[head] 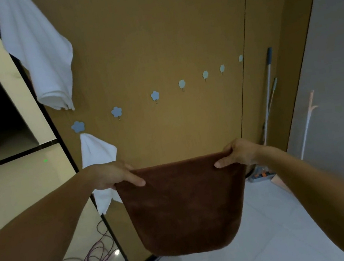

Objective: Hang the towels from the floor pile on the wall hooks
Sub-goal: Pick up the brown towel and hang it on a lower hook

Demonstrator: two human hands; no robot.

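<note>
upper towel (39, 50) cropped, lower towel (95, 151) — half-hidden

Dim, warm-toned indoor light; soft focus throughout; wide-angle lens bends the edges; small glare on floor (116, 252).

Towel (185, 207) hangs between both hands, before the wall (152, 43).

Plush matt brown towel (184, 207), soft white cloth towel (41, 51), matt wood-look wall panel (152, 43), glossy floor tiles (262, 240)
</note>
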